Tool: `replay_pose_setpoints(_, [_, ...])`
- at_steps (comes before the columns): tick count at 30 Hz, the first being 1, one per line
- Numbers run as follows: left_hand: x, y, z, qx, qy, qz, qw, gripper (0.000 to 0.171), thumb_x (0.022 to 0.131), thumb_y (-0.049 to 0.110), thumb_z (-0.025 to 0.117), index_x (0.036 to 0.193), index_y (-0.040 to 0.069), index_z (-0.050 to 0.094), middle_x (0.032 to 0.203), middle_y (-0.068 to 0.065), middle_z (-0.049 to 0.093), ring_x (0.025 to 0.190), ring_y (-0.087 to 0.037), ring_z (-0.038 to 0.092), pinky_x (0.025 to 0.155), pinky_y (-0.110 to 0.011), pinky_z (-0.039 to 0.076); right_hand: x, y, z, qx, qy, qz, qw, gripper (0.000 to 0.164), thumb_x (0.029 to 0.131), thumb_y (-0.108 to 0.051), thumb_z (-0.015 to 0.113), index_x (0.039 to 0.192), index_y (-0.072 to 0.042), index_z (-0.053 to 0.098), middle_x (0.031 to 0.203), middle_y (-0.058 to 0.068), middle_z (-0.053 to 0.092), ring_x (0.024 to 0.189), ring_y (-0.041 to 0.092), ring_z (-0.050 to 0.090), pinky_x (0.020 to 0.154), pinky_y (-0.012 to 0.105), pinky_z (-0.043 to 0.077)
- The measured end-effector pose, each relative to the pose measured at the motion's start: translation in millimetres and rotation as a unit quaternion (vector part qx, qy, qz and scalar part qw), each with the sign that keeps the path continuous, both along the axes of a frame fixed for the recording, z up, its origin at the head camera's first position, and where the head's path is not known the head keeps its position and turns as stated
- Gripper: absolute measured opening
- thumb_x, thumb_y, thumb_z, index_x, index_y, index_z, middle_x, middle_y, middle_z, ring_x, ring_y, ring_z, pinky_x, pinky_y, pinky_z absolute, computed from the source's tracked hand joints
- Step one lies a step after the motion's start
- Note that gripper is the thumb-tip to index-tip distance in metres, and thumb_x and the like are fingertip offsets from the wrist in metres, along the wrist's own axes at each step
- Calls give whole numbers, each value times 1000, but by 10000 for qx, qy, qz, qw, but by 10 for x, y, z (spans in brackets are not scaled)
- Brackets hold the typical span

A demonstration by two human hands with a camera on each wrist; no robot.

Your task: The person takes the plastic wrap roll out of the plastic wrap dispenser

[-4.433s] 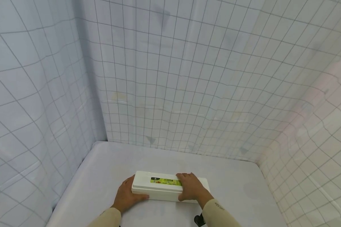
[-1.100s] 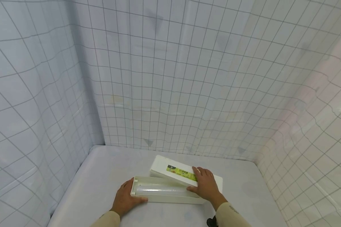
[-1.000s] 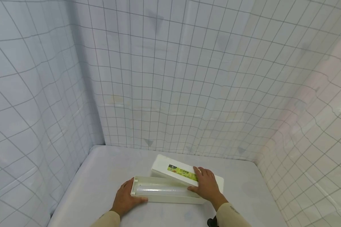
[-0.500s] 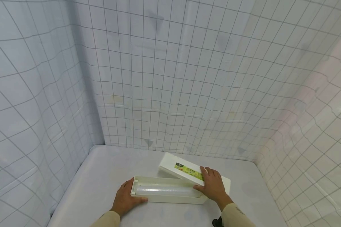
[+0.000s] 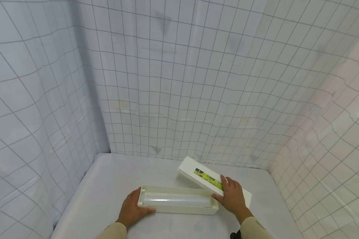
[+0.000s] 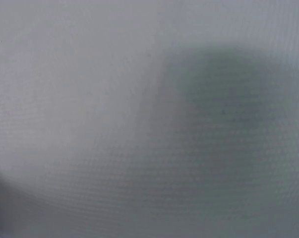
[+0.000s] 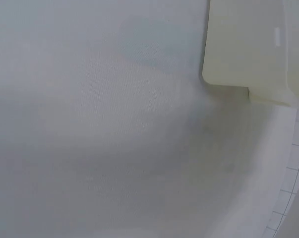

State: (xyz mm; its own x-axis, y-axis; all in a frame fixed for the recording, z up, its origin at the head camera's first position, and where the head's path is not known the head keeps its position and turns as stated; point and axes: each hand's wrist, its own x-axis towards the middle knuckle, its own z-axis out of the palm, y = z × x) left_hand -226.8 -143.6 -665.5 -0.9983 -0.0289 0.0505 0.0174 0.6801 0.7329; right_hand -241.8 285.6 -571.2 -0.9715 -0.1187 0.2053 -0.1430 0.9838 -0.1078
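Observation:
A long cream plastic wrap box [image 5: 185, 210] lies uncovered on the table in the head view. Inside it lies a shiny roll of plastic wrap [image 5: 176, 200]. My left hand [image 5: 132, 209] grips the box's left end, thumb along the front wall and fingers behind. With my right hand [image 5: 233, 197] I hold the white lid [image 5: 188, 167], which bears a green and yellow label. The lid is slanted, its left end toward the back, and overlaps the box's right back corner in this view. In the right wrist view the box's end [image 7: 238, 44] shows at upper right.
The table [image 5: 122, 172] has a white cover. Grid-patterned white sheeting [image 5: 173, 99] rises behind it and on both sides. A small black object [image 5: 235, 235] shows by the right sleeve. The left wrist view is only grey blur.
The closed box has been opened. My right hand has lifted the lid off and moved it right and back, turning it more slanted, which uncovers the roll. My left hand has stayed on the box.

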Motion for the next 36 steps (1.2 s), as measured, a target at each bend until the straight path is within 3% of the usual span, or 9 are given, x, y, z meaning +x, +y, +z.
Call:
replay_pose_setpoints(18, [20, 8, 63, 0, -10, -10, 10000, 123, 53, 67, 92, 152, 10, 46, 147, -15, 58, 139, -41, 48, 116, -60, 40, 74, 417, -17, -316, -252, -770, 9962, 100, 83, -62, 75, 154, -2, 39, 142, 27, 52, 128, 50, 51, 111, 67, 39])
replay_pose_setpoints(30, [15, 0, 42, 17, 22, -20, 10000, 123, 53, 68, 91, 152, 11, 46, 148, -15, 57, 139, -41, 48, 115, -61, 40, 237, 846, -283, -326, -259, -1246, 9913, 102, 82, -66, 73, 149, 4, 41, 133, 35, 55, 120, 55, 54, 103, 70, 41])
replay_pose_setpoints(36, [15, 5, 32, 21, 26, -10, 10000, 124, 53, 69, 91, 152, 11, 46, 148, -15, 57, 139, -42, 48, 115, -62, 40, 392, 1080, -398, -401, -575, -1743, 9822, 102, 84, -69, 69, 149, 4, 37, 131, 40, 52, 116, 61, 53, 99, 73, 41])
